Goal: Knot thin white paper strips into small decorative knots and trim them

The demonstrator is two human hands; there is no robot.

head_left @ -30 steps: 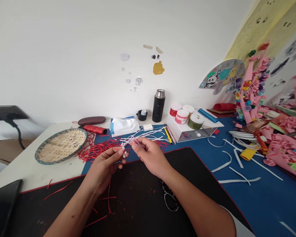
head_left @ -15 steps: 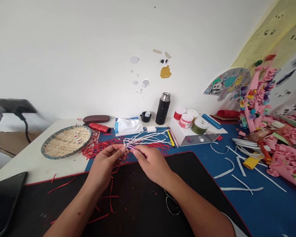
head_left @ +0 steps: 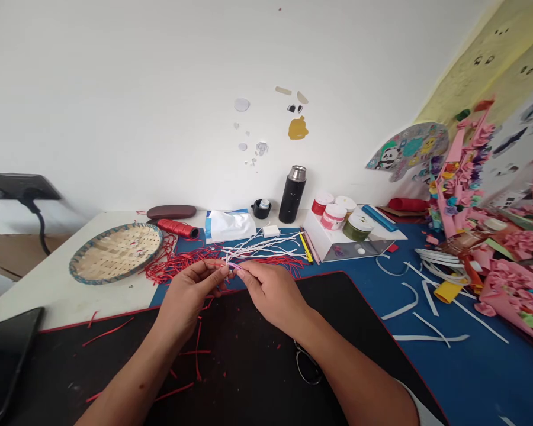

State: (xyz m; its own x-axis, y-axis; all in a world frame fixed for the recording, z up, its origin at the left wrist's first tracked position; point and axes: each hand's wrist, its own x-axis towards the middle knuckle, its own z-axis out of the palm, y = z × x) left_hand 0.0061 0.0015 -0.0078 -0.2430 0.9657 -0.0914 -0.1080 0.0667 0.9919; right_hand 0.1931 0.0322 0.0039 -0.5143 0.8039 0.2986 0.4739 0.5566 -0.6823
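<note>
My left hand (head_left: 189,293) and my right hand (head_left: 270,294) meet above the far edge of the black desk mat (head_left: 244,361). Between their fingertips, my left hand pinches the ends of a bunch of thin white paper strips (head_left: 262,247). My right hand pinches a thin pink strip (head_left: 236,267) against that bunch. The strips fan out behind my hands over a tangle of red paper strands (head_left: 177,264). Black-handled scissors (head_left: 307,364) lie on the mat, partly hidden under my right forearm.
A woven bamboo tray (head_left: 115,253) and a spool of red cord (head_left: 176,228) stand at the left. Behind my hands are a black flask (head_left: 292,195) and paint jars (head_left: 333,216). White strips (head_left: 426,322) lie on the blue mat; pink paper crafts (head_left: 515,290) are heaped at the right.
My hands have come closer together, with their fingertips now meeting at the strips. The whole scene has shifted slightly in view as my head moved.
</note>
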